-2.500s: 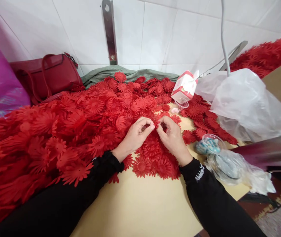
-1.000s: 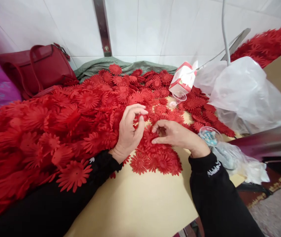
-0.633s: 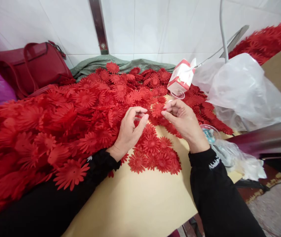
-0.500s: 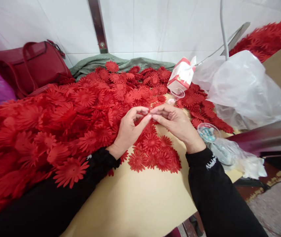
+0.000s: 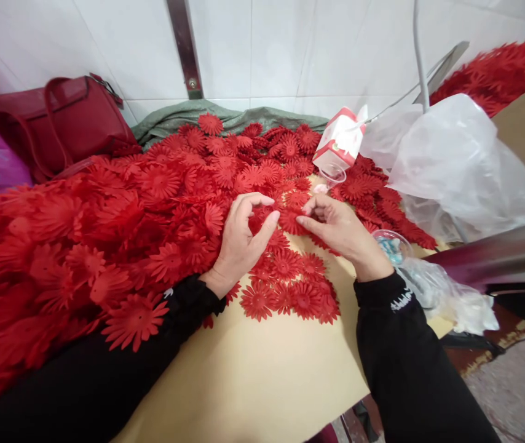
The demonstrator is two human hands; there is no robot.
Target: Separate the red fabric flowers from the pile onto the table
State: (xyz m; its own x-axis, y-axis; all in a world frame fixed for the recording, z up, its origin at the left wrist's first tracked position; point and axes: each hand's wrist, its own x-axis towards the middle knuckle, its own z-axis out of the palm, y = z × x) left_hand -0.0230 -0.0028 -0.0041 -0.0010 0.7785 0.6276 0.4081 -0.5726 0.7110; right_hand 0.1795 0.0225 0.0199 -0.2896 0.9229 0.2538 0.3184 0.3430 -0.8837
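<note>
Red at close quarters

Thumb and forefinger of the right hand (image 5: 339, 232) look pressed together on the edge of one flat, thin red flower with narrow petals (image 5: 291, 222). By gripping only its rim, they seem to leave most of the petals uncovered. Facing it, the left hand (image 5: 243, 239) curves with thumb and forefinger apart, holding nothing I can see, while the flower lies just beside that gap.

Below the fingers, a small cluster of loose red flowers (image 5: 285, 298) lies on the smooth pale-yellow tabletop (image 5: 248, 375). A deep heap of red flowers (image 5: 124, 215) spreads around the left forearm, apparently placed for easy reach.

Farther out stand a tilted red-and-white tissue box (image 5: 340, 140), a clear plastic cup (image 5: 334, 175) and a clear round tub of blue-and-white pieces (image 5: 390, 247). A dark-red handbag (image 5: 85, 123) rests at the far left, near the white tiled wall (image 5: 272, 49), and translucent plastic sheeting (image 5: 451, 151) bunches up at the right.
</note>
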